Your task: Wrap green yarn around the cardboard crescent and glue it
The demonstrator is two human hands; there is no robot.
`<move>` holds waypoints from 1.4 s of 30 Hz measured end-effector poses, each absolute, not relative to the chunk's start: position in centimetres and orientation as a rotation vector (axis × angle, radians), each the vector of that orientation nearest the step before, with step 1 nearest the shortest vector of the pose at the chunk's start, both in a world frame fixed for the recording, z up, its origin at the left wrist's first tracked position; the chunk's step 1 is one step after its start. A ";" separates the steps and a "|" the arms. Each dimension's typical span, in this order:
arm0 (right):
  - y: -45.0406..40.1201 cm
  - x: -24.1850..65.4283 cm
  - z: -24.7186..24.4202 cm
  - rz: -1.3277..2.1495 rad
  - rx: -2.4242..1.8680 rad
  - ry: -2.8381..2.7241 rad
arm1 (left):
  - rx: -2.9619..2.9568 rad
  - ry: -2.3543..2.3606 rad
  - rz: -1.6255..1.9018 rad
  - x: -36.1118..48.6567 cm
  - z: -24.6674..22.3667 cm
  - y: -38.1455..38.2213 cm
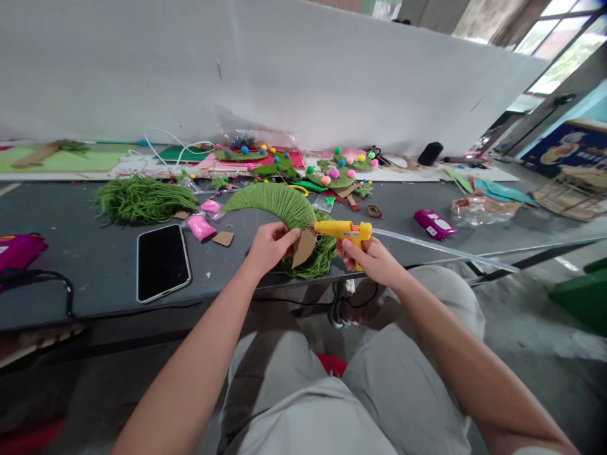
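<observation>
**Left hand [271, 249] pinches yarn-wrapped crescent [272, 201]; right hand [368, 256] grips glue gun [341, 229]**

Thumb and fingers press the crescent near its bare cardboard end, over loose green yarn [325, 262] at the table's [114, 259] front edge. The right fingers curl around the yellow handle, nozzle at the crescent. Leftward lies a smartphone [164, 262]; farther back, pom-pom-dotted green pieces [277, 169], then a white panel [284, 82].

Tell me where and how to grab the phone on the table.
Probably its two long edges, from above and the near side: the phone lies flat, screen up, near the front of the table, a pink packet beyond its far right corner.
</observation>
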State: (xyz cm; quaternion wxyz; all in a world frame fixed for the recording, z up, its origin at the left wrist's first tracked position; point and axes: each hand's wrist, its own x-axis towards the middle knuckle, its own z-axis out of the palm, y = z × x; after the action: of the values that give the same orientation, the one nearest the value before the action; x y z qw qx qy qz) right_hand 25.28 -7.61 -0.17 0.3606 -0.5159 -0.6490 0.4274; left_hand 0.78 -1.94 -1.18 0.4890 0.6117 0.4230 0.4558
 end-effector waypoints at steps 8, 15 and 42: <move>-7.7 24.8 -1.0 1.097 -1.313 -1.671 | 1.481 1.048 1.092 0.7 -1.5 -1.6; -7.5 25.0 -1.5 1.105 -1.304 -1.655 | 1.478 1.045 1.092 0.8 -1.4 -1.7; -7.7 24.1 -1.2 1.073 -1.306 -1.667 | 1.482 1.015 1.118 0.7 -1.5 -1.6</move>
State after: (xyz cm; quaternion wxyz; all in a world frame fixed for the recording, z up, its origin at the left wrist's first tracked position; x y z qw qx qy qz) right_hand 24.10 -7.73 -1.16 0.3743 -0.5102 -0.6512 0.4191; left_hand 0.75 -1.58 -1.51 0.4909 0.6102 0.4181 0.4603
